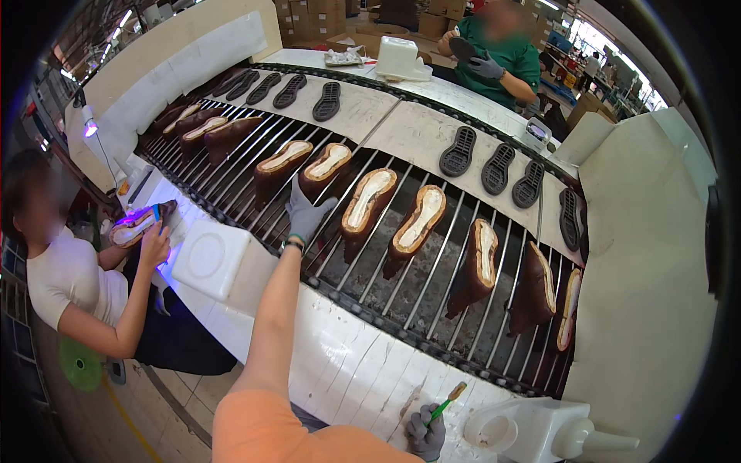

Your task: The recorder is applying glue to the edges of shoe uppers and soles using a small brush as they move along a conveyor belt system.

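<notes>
Grip the upturned shoe (328,162) on the rack (401,329) by its sides
Left hand (306,218), fingers spread, seems empty beside it; right hand (426,437), fingers curled round a green brush (445,403), best kept clear

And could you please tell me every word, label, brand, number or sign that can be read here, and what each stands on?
None can be read.
Brush: too small to tell.
Brown shoes: no readable lettering.
Black soles: tread pattern, no readable lettering.
Cardboard boxes: too small and blurred to tell whether anything is printed.
</notes>
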Available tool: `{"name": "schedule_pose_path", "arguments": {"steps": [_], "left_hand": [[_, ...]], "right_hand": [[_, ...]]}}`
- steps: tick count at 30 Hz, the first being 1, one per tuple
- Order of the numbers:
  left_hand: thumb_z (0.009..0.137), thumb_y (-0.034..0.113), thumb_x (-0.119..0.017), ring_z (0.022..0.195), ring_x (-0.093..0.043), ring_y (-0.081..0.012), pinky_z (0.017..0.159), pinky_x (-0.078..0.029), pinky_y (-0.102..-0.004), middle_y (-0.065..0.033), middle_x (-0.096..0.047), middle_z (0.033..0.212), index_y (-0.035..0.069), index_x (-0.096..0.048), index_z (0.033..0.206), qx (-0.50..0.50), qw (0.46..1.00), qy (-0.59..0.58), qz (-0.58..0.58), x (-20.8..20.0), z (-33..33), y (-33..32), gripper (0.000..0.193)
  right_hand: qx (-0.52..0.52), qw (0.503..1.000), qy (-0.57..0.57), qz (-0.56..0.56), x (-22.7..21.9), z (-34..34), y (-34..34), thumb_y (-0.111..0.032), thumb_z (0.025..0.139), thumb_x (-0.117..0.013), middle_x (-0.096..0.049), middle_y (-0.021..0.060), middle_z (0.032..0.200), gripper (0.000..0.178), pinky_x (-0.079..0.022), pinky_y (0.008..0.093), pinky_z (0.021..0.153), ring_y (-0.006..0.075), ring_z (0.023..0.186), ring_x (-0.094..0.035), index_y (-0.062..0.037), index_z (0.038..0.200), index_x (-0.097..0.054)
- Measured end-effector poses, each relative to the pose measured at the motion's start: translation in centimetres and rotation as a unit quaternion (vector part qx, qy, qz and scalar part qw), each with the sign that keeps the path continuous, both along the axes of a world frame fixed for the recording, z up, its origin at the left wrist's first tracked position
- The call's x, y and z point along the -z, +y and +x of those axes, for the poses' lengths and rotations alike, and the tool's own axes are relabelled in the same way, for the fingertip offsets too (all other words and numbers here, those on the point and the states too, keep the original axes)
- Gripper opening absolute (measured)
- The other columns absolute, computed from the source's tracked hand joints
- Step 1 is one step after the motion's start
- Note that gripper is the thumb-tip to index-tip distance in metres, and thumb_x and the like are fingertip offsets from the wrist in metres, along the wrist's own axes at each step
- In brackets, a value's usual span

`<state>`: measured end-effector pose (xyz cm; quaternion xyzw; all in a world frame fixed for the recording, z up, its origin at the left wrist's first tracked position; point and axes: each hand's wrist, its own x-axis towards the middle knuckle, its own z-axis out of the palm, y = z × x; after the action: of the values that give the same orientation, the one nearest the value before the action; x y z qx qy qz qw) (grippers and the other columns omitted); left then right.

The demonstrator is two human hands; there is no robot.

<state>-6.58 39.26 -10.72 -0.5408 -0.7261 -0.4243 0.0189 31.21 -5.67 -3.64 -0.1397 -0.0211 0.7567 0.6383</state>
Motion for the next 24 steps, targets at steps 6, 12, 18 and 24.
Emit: {"name": "schedule_pose_path", "arguments": {"steps": [6, 12, 18, 24], "left_hand": [[0.064, 0.030, -0.086, 0.109, -0.062, -0.0390, 0.095, -0.049, -0.0435, -0.0215, -0.068, 0.114, 0.007, -0.070, 0.114, 0.045, 0.981, -0.180, -0.050, -6.0, -1.3, 3.8, 0.057], [0.076, 0.049, -0.076, 0.091, -0.062, -0.0386, 0.080, -0.048, -0.0482, -0.0190, -0.067, 0.090, 0.005, -0.070, 0.095, -0.006, 0.997, 0.011, 0.073, -16.8, 3.4, -0.5, 0.049], [0.077, 0.020, -0.080, 0.093, -0.062, -0.0290, 0.084, -0.048, -0.0397, -0.0126, -0.068, 0.100, 0.005, -0.070, 0.114, 0.179, 0.961, -0.124, 0.173, -20.3, 6.8, -19.0, 0.041], [0.070, 0.022, -0.084, 0.092, -0.065, -0.0323, 0.083, -0.053, -0.0411, -0.0122, -0.069, 0.106, 0.004, -0.069, 0.114, 0.350, 0.925, 0.113, 0.092, -18.2, 8.7, -34.6, 0.050]], "right_hand": [[-0.024, 0.954, -0.136, -0.267, -2.7, -1.2, 1.6, -0.034, 0.106, -0.047, -0.038, -0.0058, 0.051, 0.030, -0.022, 0.0220, 0.034, 0.0066, 0.039, -0.032, -0.0183, 0.080, -0.053], [-0.005, 0.960, -0.197, -0.201, -2.6, -1.1, 1.0, -0.030, 0.106, -0.048, -0.038, -0.0060, 0.050, 0.031, -0.022, 0.0208, 0.034, 0.0056, 0.039, -0.033, -0.0173, 0.078, -0.053], [-0.022, 0.996, -0.078, -0.045, 1.9, 0.1, 0.6, -0.022, 0.101, -0.053, -0.058, 0.0032, 0.080, 0.017, -0.033, 0.0243, 0.046, 0.0103, 0.053, -0.043, -0.0087, 0.111, -0.058], [-0.029, 0.995, -0.095, 0.023, 3.0, 0.4, 0.1, -0.019, 0.101, -0.051, -0.064, 0.0064, 0.086, 0.031, -0.036, 0.0253, 0.049, 0.0106, 0.054, -0.045, -0.0028, 0.127, -0.056]]}}
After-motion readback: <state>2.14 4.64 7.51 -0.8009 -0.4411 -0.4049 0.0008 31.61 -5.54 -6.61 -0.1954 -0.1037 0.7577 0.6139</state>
